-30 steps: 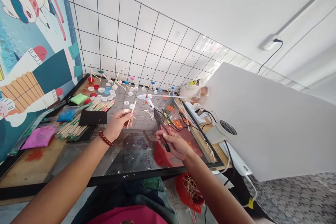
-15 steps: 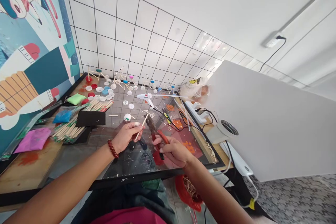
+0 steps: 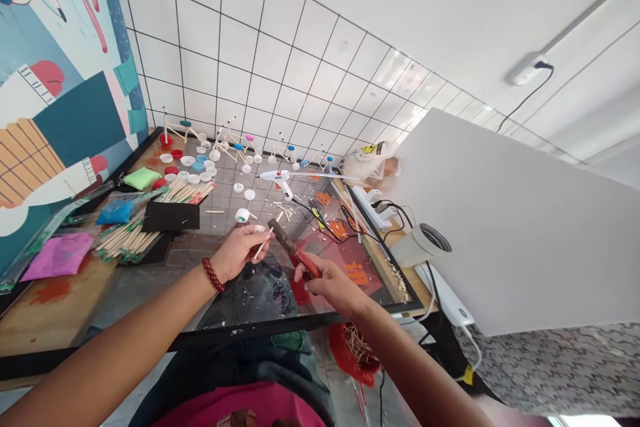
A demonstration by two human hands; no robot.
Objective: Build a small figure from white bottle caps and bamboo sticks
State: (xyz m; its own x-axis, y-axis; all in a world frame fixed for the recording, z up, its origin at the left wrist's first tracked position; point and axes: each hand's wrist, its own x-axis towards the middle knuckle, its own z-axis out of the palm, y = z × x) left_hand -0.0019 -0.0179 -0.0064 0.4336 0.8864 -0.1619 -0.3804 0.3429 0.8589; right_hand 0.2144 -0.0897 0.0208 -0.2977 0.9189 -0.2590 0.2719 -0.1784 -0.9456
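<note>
My left hand point(image 3: 242, 251) pinches a thin pale wooden stick point(image 3: 261, 249) above the glass tabletop. Red-handled pliers point(image 3: 296, 251) are gripped in my right hand point(image 3: 326, 280), and their dark jaws meet the upper part of the stick. Whether the jaws are fully closed on the wood I cannot tell. Just beyond my left hand lies a white bottle cap point(image 3: 242, 215) with some green in it. Small stick offcuts point(image 3: 286, 211) are scattered past the pliers. Farther back a white glue gun point(image 3: 277, 180) rests on the table.
Bundled wooden sticks point(image 3: 131, 233) and a black card point(image 3: 171, 216) lie at left, with a pink packet point(image 3: 59, 256) nearby. Bottle caps point(image 3: 188, 161) and small stick figures point(image 3: 224, 140) stand along the back. At right are a power strip point(image 3: 373, 208), cables and a grey cup-like container point(image 3: 413, 248).
The pliers have swung left, so their jaws now meet the stick instead of sitting beside it. My right hand's grip on the handles looks tighter. The view has shifted slightly.
</note>
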